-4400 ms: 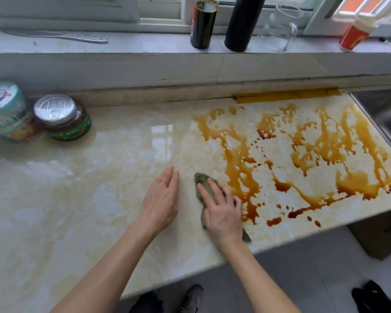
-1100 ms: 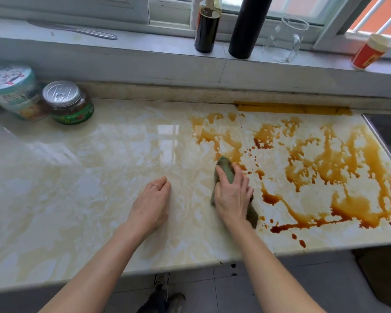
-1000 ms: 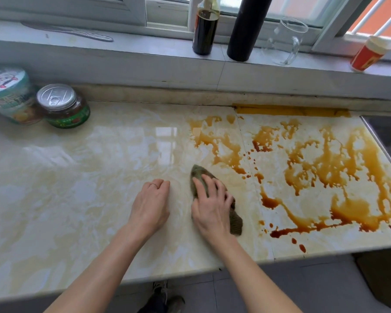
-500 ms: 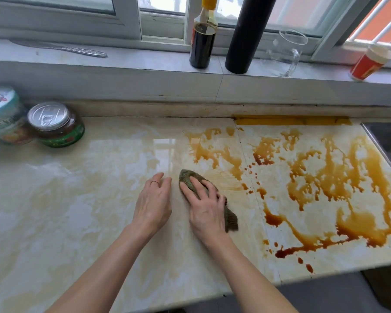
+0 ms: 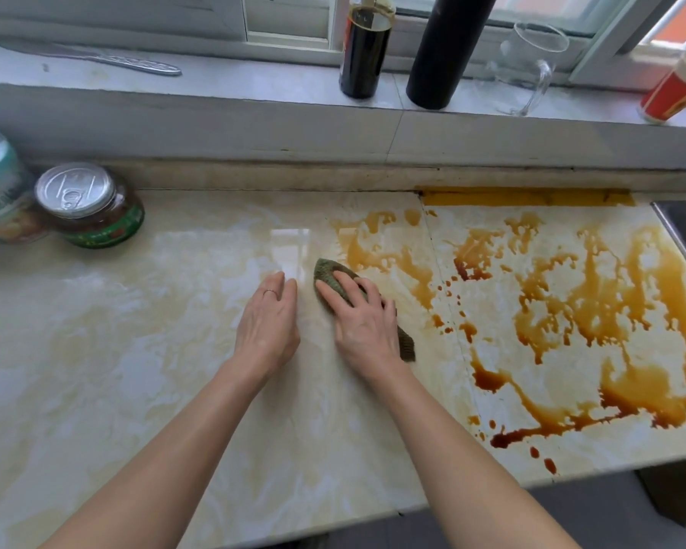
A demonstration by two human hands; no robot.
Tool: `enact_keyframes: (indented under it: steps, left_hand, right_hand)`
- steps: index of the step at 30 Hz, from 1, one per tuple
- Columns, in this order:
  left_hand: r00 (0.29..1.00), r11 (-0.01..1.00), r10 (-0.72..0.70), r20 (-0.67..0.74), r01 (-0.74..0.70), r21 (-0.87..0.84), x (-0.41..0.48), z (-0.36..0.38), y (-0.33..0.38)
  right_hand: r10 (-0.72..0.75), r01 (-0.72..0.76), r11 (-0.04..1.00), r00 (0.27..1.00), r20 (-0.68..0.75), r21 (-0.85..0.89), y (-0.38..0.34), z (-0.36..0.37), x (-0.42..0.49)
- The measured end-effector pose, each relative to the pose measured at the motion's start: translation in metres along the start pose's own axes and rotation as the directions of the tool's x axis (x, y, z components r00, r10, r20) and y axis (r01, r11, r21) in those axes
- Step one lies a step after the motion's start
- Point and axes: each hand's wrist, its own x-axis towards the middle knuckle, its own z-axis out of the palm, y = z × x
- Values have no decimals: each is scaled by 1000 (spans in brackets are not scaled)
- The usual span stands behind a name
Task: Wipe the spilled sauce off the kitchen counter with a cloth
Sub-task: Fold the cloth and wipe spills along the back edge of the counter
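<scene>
A dark green cloth [image 5: 327,271] lies on the pale marble counter [image 5: 135,350], just left of the brown sauce spill [image 5: 571,311]. My right hand [image 5: 363,322] presses flat on the cloth with straight fingers, covering most of it; only the cloth's two ends show. Beside it, my left hand [image 5: 268,324] rests on the bare counter with its fingers together, a ring on one finger. The sauce spreads in streaks and drops over the counter's right half, up to the back edge and the front edge.
Two jars [image 5: 92,208] stand at the back left. On the window sill are a knife [image 5: 96,57], a dark sauce bottle [image 5: 363,53], a black cylinder [image 5: 444,53], a glass jug [image 5: 527,65] and a red cup [image 5: 674,89]. A sink edge [image 5: 678,239] borders the counter's right.
My right hand has drawn the cloth left and back from the spill's left edge, which now shows fewer streaks near the hand. My left hand stayed resting on the counter.
</scene>
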Motion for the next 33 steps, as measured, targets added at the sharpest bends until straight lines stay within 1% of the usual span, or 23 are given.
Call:
enact_keyframes:
  steps: [2, 4, 6, 7, 8, 10, 11, 12, 13, 14, 16, 18, 20, 21, 22, 24, 26, 27, 28, 29, 30, 32, 33]
  left_hand:
    - [1000, 999, -22, 0, 22, -34, 1, -3, 3]
    - [1000, 999, -20, 22, 21, -49, 2, -5, 4]
    - [1000, 1000, 2, 30, -2, -1, 4, -5, 1]
    - [1000, 1000, 18, 20, -18, 21, 5, -3, -1]
    - [1000, 999, 26, 14, -27, 37, 6, -1, -3]
    - [999, 997, 29, 20, -30, 65, 7, 0, -3]
    - [999, 996, 29, 20, -30, 78, 9, -1, -3]
    - [999, 995, 30, 17, -31, 90, 9, -2, -3]
    - [999, 995, 31, 12, -32, 96, 10, -3, -4]
    - [999, 995, 35, 7, -36, 98, 11, -5, -5]
    - [999, 995, 35, 1, -35, 97, 12, -7, -7]
    - [999, 993, 45, 7, -45, 111, 13, -8, -8]
    - [999, 992, 49, 8, -50, 117, 17, -8, -8]
    - [999, 992, 45, 3, -45, 114, 19, -8, -7]
    - [999, 993, 42, -9, -41, 106, 21, -8, -6]
    - [998, 994, 57, -28, -55, 93, 26, -6, -3]
    - [997, 993, 74, -31, -70, 95, 33, -5, 1]
    - [997, 993, 73, -24, -71, 94, 36, -5, 2]
    - [997, 993, 70, -17, -68, 93, 40, -4, 4]
    - [997, 993, 71, -10, -69, 98, 44, -5, 5]
    - [998, 992, 68, -6, -67, 106, 48, -5, 5]
    - [999, 992, 48, 1, -48, 113, 53, -7, 5]
    - [1000, 993, 30, 6, -31, 113, 55, -8, 4]
  right_hand:
    - [144, -145, 989, 989, -30, -37, 18, -7, 11]
    - [299, -301, 952, 953, -51, -54, 34, -11, 14]
    - [358, -361, 931, 932, -60, -49, 32, -13, 12]
    - [352, -356, 933, 934, -60, -52, 24, -11, 11]
    - [308, -311, 949, 949, -61, -52, 13, -7, 8]
    - [133, -136, 989, 989, -64, -50, -8, 3, 4]
    - [47, -50, 997, 998, -52, -58, -12, 7, 6]
    - [-16, 13, 997, 999, -47, -70, -10, 9, 10]
    - [-39, 36, 997, 999, -38, -73, -4, 7, 18]
    - [-9, 7, 997, 999, -38, -71, 4, 3, 27]
    - [154, -157, 985, 987, -45, -69, 22, -6, 39]
    - [307, -311, 950, 948, -82, -37, 34, -12, 44]
    - [380, -380, 925, 920, -95, 16, 33, -14, 42]
    - [394, -392, 919, 915, -92, 40, 26, -12, 39]
    - [374, -370, 927, 923, -94, 57, 18, -10, 37]
    - [227, -224, 974, 969, -97, 45, -2, -2, 33]
    - [71, -69, 997, 995, -71, 23, -10, 2, 41]
    - [23, -23, 1000, 998, -55, 13, -8, 0, 49]
    - [11, -11, 1000, 999, -39, 3, -1, -2, 60]
    - [38, -39, 999, 999, -28, -11, 7, -5, 70]
    - [97, -98, 995, 995, -28, -24, 18, -9, 79]
    - [252, -254, 966, 966, -60, -34, 36, -16, 88]
    - [307, -309, 951, 949, -72, -21, 40, -18, 88]
